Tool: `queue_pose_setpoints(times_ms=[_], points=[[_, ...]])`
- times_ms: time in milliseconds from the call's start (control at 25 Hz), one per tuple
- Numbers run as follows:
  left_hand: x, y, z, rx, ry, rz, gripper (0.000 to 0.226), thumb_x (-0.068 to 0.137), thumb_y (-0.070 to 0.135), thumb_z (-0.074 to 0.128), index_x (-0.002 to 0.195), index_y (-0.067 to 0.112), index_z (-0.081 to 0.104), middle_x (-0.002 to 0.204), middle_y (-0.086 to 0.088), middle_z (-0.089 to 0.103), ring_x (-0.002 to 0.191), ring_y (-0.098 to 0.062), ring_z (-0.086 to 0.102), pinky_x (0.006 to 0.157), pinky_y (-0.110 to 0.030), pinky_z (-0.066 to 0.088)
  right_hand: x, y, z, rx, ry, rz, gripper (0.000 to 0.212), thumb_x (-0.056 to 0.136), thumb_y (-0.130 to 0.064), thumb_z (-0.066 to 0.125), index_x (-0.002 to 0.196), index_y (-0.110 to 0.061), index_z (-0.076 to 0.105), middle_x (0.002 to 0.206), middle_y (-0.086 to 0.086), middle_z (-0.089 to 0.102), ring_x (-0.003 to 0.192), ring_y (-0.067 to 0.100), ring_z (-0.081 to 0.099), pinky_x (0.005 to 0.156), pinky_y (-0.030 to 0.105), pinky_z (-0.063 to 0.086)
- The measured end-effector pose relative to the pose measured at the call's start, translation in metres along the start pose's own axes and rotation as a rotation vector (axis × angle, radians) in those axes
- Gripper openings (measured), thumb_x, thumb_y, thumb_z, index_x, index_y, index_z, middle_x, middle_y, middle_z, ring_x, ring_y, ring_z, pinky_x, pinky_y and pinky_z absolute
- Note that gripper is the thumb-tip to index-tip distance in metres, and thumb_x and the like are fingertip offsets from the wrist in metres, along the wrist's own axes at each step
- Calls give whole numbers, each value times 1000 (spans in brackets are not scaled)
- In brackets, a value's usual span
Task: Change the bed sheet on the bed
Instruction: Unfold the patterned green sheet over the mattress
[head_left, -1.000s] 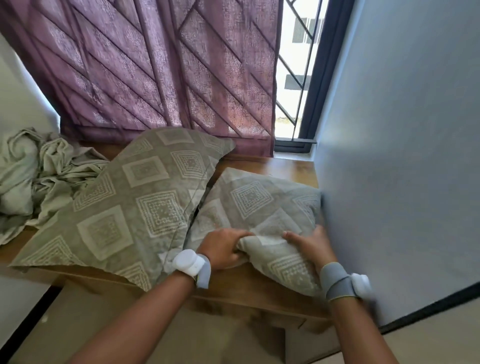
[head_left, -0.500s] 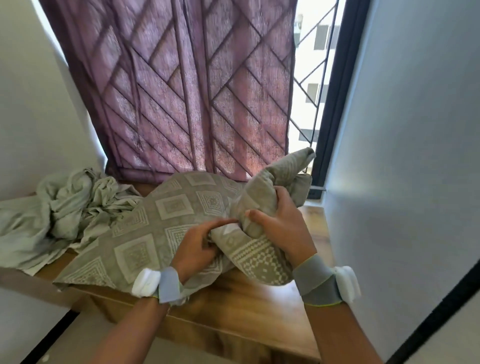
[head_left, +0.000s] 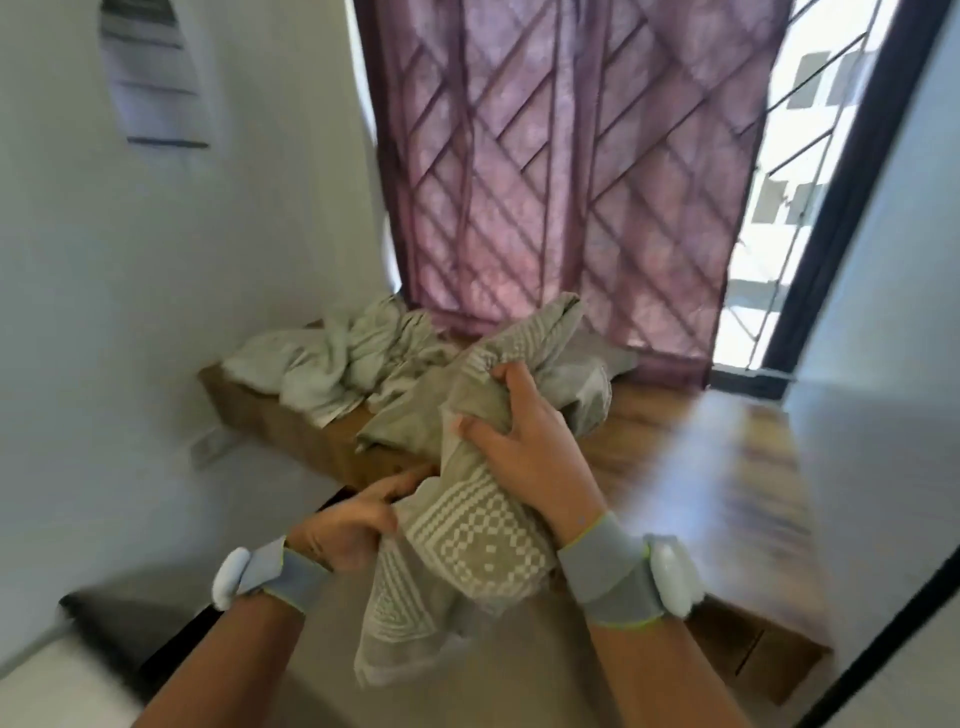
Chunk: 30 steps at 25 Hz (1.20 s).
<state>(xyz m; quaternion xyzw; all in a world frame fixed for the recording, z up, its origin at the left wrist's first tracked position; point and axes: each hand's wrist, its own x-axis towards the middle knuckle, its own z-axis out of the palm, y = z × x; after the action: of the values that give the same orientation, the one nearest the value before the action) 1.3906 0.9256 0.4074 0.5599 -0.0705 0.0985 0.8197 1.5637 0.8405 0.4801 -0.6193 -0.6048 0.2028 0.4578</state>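
Note:
A grey-green patterned pillow (head_left: 467, 545) is lifted off the wooden ledge (head_left: 691, 467) and held in front of me. My right hand (head_left: 524, 441) grips its upper part from above. My left hand (head_left: 353, 525) pinches its lower left edge, with loose cover fabric hanging below. A second patterned pillow (head_left: 582, 384) lies on the ledge behind, partly hidden by the held one. A crumpled pale green sheet (head_left: 337, 358) is heaped at the ledge's left end.
A purple curtain (head_left: 561, 171) hangs behind the ledge, with a barred window (head_left: 779, 208) to its right. White walls close in on both sides. A dark strip (head_left: 156, 639) runs along the floor at lower left. The picture is blurred by motion.
The pillow has been lifted from the ledge's right end and pulled toward me, bunched between both hands. The view has swung left and back.

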Motion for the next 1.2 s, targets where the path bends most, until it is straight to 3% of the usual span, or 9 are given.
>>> queue_pose_setpoints(times_ms=[120, 200, 280, 360, 520, 680, 840, 960, 1200], points=[[-55, -32, 31, -68, 593, -103, 66, 88, 61, 47, 131, 12, 57, 134, -13, 56, 125, -29, 53, 106, -43, 40, -23, -5, 57, -26, -258, 121, 42, 87, -28, 63, 122, -20, 41, 115, 4, 54, 109, 27, 54, 86, 33, 43], [-82, -49, 55, -74, 972, -137, 80, 77, 81, 33, 114, 19, 67, 121, -10, 66, 113, -26, 61, 99, -40, 46, -57, -14, 106, -106, -419, 90, 45, 87, -25, 60, 127, -20, 40, 120, 10, 57, 110, 29, 56, 89, 33, 44], [-104, -53, 73, -98, 1307, -69, 52, 84, 64, 49, 98, 18, 69, 98, -7, 71, 90, -20, 68, 79, -30, 54, -99, -23, 146, -173, -551, -29, 50, 90, -23, 56, 135, -23, 35, 121, 12, 60, 108, 30, 59, 88, 32, 45], [-139, -62, 95, -43, 1562, -78, 32, 69, 39, 69, 88, 13, 65, 85, -9, 65, 76, -22, 62, 65, -28, 48, -136, -30, 173, -196, -640, -154, 48, 93, -22, 52, 136, -27, 34, 119, 9, 61, 107, 29, 59, 87, 35, 47], [-192, -81, 139, 172, 1958, 18, 8, 79, 9, 57, 85, 10, 62, 77, -9, 59, 67, -24, 55, 62, -31, 46, -176, -34, 203, -167, -774, -323, 46, 93, -23, 51, 134, -30, 35, 118, 4, 63, 104, 25, 60, 85, 34, 47], [-232, -100, 192, 226, 2127, 161, 12, 92, 16, 57, 91, 15, 69, 93, -11, 70, 87, -30, 65, 77, -45, 53, -220, -35, 218, 197, -800, -195, 33, 92, -37, 57, 123, -30, 47, 80, -6, 56, 71, 6, 53, 67, 20, 45], [-277, -117, 243, 121, 2223, 397, 23, 96, 22, 54, 110, 7, 65, 96, -10, 70, 84, -27, 67, 68, -33, 53, -247, -27, 246, 40, -709, -131, 44, 84, -58, 56, 118, -31, 59, 115, 3, 46, 109, 13, 40, 101, 32, 37], [-304, -113, 273, 93, 2270, 597, 25, 95, 19, 55, 112, 4, 65, 98, -10, 71, 84, -23, 68, 69, -31, 55, -268, -48, 278, -21, -778, -210, 46, 81, -65, 54, 112, -32, 64, 131, 0, 45, 126, 18, 37, 109, 41, 32], [-359, -114, 312, 42, 2295, 765, 22, 96, 23, 53, 106, 10, 67, 100, -11, 72, 87, -24, 70, 78, -36, 58, -315, -102, 330, 151, -1212, -47, 33, 92, -47, 50, 108, -21, 60, 100, 3, 67, 87, 16, 61, 79, 34, 52]])
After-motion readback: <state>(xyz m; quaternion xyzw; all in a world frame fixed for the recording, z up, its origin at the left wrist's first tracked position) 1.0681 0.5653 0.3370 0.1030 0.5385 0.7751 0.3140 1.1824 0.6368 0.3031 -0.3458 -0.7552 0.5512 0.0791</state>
